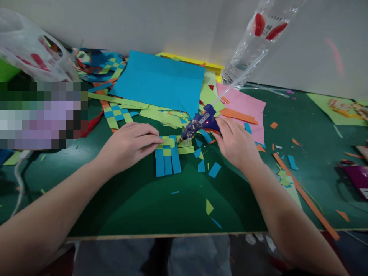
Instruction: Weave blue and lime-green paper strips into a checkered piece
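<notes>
My right hand (234, 142) is wrapped round the grip of a blue hot glue gun (202, 119), whose red light is lit. A long clear glue stick (240, 79) juts from its back end. The nozzle points down left, close to the right side of a small woven piece of blue and light green paper strips (168, 156) lying on the table. My left hand (133, 143) pinches the upper left edge of this woven piece, thumb and fingers together. Blue and green paper offcuts lie beneath and right of the gun.
Behind my hands lie a blue sheet (162, 80), a pink sheet (254, 111) and a blue-green woven strip (117, 115). A clear plastic bag (244, 50) leans on the wall. A white plastic bag (34, 50) stands left. An orange strip (306, 195) reaches the table's front edge.
</notes>
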Tool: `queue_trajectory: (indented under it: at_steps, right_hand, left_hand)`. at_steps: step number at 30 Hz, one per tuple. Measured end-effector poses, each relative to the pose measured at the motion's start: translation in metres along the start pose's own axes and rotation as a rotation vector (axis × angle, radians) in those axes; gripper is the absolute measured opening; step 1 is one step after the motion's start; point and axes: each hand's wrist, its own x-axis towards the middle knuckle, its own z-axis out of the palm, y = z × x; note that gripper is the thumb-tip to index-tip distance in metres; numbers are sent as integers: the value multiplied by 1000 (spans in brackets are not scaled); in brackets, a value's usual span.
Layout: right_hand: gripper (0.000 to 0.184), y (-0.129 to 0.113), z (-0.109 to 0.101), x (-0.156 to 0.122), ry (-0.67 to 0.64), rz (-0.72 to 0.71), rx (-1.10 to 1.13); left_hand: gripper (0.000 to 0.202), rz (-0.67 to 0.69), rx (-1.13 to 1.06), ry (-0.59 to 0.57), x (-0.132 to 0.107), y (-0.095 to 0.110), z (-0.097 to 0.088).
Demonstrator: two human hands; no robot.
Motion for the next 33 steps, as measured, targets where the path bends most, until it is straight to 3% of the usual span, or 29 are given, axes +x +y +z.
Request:
queue_trajectory:
  at_steps: [21,33]
  right_hand:
    - [43,3,-1,-1,15,-1,16]
    - [46,5,-3,-1,81,-8,-22]
  left_hand:
    - [21,-30,17,-20,2,2,-1]
    - [15,35,6,0,1,-1,0]
